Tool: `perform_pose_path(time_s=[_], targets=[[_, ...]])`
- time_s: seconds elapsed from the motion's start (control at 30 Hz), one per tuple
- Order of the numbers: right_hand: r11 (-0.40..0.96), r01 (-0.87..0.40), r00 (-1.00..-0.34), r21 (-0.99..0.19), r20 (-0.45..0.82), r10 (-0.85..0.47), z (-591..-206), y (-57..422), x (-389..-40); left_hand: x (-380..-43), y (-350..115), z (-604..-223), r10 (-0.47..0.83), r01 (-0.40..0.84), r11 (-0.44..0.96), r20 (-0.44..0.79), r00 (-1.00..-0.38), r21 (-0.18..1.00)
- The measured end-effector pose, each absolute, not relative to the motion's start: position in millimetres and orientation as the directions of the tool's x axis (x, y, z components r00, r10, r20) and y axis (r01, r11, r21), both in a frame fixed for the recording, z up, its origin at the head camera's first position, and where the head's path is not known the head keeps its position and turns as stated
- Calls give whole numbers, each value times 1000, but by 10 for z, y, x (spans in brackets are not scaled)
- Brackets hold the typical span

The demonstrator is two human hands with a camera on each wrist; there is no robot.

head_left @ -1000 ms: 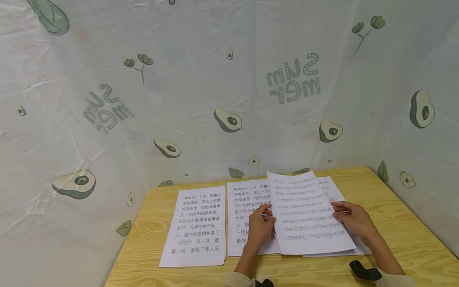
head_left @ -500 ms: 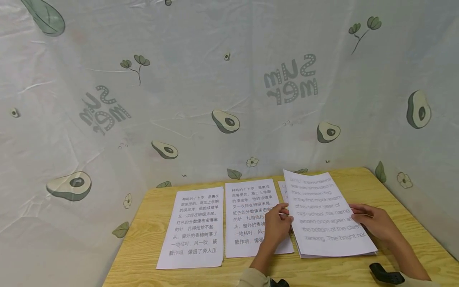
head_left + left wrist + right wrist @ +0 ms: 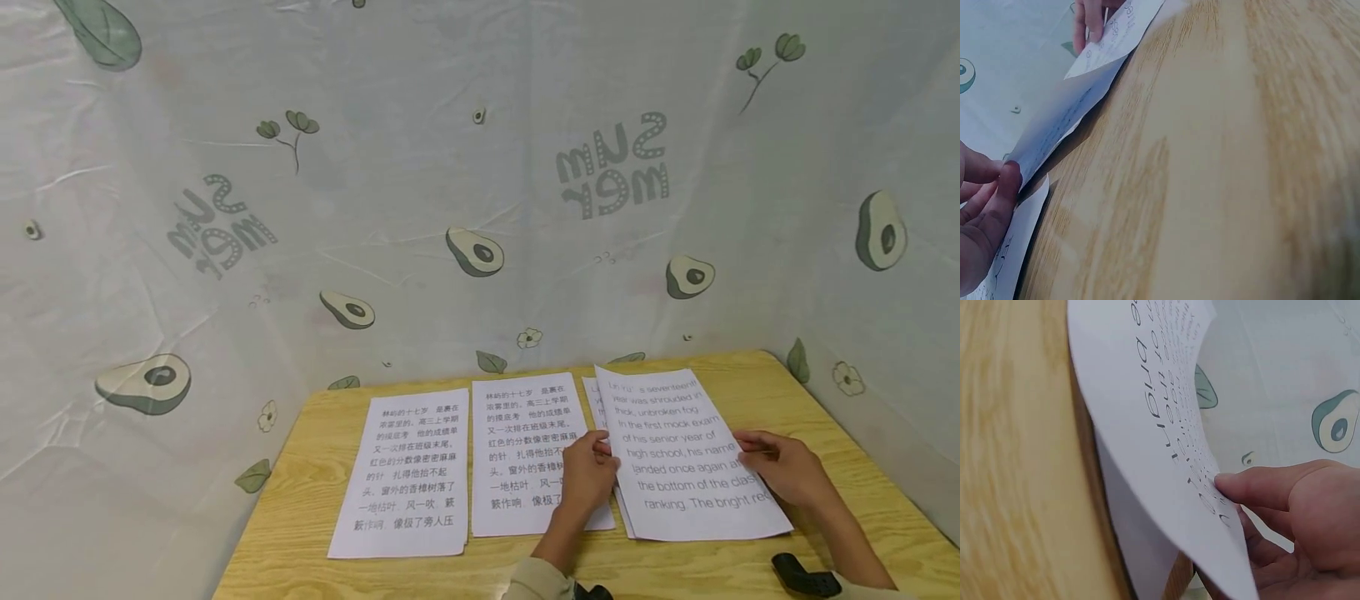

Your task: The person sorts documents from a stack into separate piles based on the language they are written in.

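A sheet of paper (image 3: 678,467) printed in English is held over another English sheet (image 3: 592,400), whose left edge peeks out. My left hand (image 3: 588,475) pinches its left edge between thumb and fingers. On the opposite edge my right hand (image 3: 783,467) pinches it as well, thumb on the printed face. In the right wrist view the paper (image 3: 1141,425) bows upward, with a second sheet (image 3: 1132,531) beneath. The left wrist view shows the paper (image 3: 1060,119) sloping above the table, and the left hand (image 3: 985,212) at its near edge.
Two stacks of Chinese-printed paper lie to the left: a far one (image 3: 408,475) and a middle one (image 3: 517,442), partly covered by the left hand. All rest on a wood-grain table (image 3: 292,500). A patterned curtain (image 3: 420,167) stands behind it.
Both hands have carried the English sheet rightward and lowered it over the other English sheet. The middle Chinese stack is more exposed. In the last half second the sheet has shifted only slightly.
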State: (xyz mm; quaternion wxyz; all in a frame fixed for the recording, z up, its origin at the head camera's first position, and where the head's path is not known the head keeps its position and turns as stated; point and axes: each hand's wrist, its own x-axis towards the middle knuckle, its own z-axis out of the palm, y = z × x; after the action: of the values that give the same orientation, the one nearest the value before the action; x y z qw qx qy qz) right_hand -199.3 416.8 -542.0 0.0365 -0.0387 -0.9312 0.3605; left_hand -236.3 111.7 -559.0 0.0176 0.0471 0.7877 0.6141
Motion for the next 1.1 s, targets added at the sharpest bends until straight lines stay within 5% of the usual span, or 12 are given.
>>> perform_pose_path(time_s=[0.4,1.1], targets=[[812,45,-989,-583,86,117,-5274,4087,-1949,-2337,919,-5440,120,117,337,81,-990,934],[573,14,-1000,-819,1,26,-5109,2907,-2143,-2379,-594,-5483,126,130,365,90,-988,922]])
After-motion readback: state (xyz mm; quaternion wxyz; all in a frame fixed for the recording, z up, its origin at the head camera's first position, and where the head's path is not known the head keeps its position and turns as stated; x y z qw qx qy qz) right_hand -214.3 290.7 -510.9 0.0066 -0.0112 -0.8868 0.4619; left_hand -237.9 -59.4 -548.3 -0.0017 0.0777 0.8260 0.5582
